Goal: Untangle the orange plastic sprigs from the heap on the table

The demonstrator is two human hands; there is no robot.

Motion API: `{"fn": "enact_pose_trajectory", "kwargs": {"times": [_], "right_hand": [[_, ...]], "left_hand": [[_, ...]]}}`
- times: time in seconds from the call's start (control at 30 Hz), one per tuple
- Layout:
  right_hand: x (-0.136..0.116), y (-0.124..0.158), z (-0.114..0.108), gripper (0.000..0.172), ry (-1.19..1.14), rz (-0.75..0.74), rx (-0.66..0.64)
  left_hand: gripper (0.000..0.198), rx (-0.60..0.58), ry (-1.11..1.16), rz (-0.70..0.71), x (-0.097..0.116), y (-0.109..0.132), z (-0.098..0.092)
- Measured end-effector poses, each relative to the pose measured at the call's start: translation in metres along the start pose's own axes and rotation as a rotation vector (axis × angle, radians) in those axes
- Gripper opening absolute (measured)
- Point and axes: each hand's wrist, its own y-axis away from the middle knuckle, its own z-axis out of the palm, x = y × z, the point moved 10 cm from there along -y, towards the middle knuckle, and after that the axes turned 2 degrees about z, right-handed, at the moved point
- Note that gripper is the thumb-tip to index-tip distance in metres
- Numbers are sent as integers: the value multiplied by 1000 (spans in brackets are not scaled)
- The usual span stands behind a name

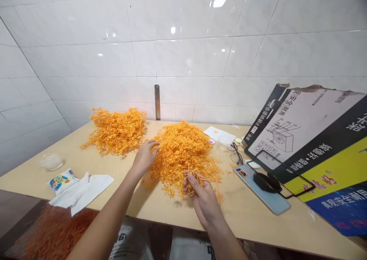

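Pinching an orange tuft [198, 177], tips rightward, right hand [205, 201]; left hand [145, 157] half-open atop pile [180, 145].

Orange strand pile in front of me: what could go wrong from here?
1. The right hand pinches a small bunch of strands near the table edge; loose pieces may well drop off it.
2. The centre pile sprawls toward the glasses and phone; strays could get mixed in among them.
3. The left hand rests on the pile's left side; a sweep might merge it with the far pile.
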Motion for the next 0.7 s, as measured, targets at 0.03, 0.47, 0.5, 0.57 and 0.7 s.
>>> {"fn": "enact_pose_trajectory", "kwargs": {"times": [0.03, 0.47, 0.5, 0.57, 0.7], "right_hand": [[0, 0, 0, 48, -18, 8, 9], [4, -4, -7, 37, -188, 27, 127], [5, -3, -6, 37, -207, 25, 128], [7, -1, 0, 36, -241, 27, 109], [10, 3, 18, 34, -244, 6, 14]], "left_hand": [[34, 5, -12, -3, -2, 1, 1], [53, 2, 192, 17, 20, 23, -13], [57, -6, 361, 10, 27, 37, -10], [61, -83, 743, -41, 39, 67, 7], [64, -199, 1014, -79, 64, 109, 33]]}}
